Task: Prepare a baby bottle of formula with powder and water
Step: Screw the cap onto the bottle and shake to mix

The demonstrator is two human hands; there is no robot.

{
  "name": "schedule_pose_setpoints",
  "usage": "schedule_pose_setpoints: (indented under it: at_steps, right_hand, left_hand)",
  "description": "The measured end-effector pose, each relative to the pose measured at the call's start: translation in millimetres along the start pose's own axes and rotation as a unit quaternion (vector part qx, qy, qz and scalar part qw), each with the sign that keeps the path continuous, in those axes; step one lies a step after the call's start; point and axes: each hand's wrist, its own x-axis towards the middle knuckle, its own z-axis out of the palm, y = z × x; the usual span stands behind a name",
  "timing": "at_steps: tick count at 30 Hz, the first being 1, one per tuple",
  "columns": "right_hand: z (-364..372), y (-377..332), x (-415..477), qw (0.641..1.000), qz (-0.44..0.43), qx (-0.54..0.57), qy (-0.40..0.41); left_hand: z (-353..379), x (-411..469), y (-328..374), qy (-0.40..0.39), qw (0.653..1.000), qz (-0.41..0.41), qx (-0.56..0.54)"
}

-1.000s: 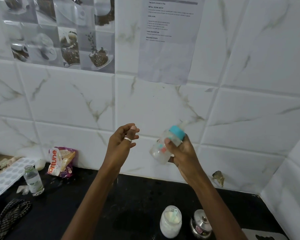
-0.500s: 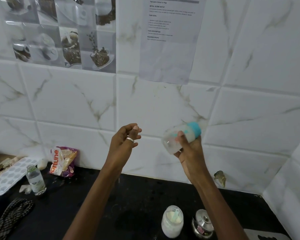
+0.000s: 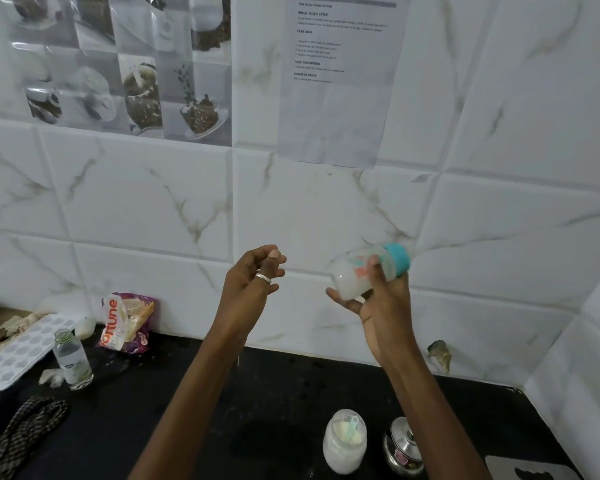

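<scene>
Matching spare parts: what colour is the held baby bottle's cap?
Teal blue; the cap of the baby bottle shows best in the head view.

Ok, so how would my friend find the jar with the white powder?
Look at the black counter under the white tiled wall, below the right hand. The powder jar stands there beside a shiny steel pot. It's the see-through one full of white powder with a pale scoop inside.
</scene>
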Motion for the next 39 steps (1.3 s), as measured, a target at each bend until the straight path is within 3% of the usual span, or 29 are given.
schedule_pose_setpoints:
  at_steps: [5, 9, 11, 14, 19, 23, 27, 29, 31, 32, 36, 39]
  right_hand:
    - [-2, 3, -5, 0.977, 0.025, -0.189, -0.098]
    - [-1, -5, 5, 1.000, 0.020, 0.004, 0.001]
    - [-1, -4, 2, 0.999, 0.028, -0.028, -0.014]
    - [0, 3, -8, 0.978, 0.066, -0.165, -0.113]
    - [0, 1, 0, 0.999, 0.048, -0.010, -0.022]
    - [-3, 3, -6, 0.975, 0.059, -0.179, -0.114]
    - [-2, 0, -1, 0.998, 0.052, -0.002, -0.021]
    - [-2, 0, -2, 0.995, 0.055, -0.069, -0.039]
    - [-3, 3, -6, 0.977, 0.071, -0.170, -0.105]
    - [-5, 4, -6, 0.977, 0.072, -0.170, -0.109]
    - [-3, -1, -4, 0.999, 0.050, 0.017, -0.006]
    - [-4, 1, -9, 0.986, 0.045, -0.141, -0.074]
  left_hand:
    - [-2, 1, 2, 0.004, 1.000, -0.001, -0.003]
    - [-5, -1, 1, 0.000, 1.000, 0.005, 0.006]
    - [-7, -1, 1, 0.004, 1.000, 0.003, 0.004]
    - [-7, 0, 1, 0.005, 1.000, 0.001, 0.002]
    - [-9, -2, 0, 0.003, 1.000, 0.003, 0.009]
    - [-12, -1, 0, 0.011, 1.000, 0.005, 0.011]
    - [-11, -3, -1, 0.010, 1.000, 0.002, 0.008]
    - [-11, -3, 0, 0.014, 1.000, 0.000, 0.005]
    - [-12, -2, 1, 0.016, 1.000, 0.002, 0.004]
    - [-11, -2, 1, 0.014, 1.000, 0.002, 0.004]
    - [-9, -4, -1, 0.009, 1.000, 0.001, 0.009]
    - [-9, -4, -2, 0.012, 1.000, 0.001, 0.011]
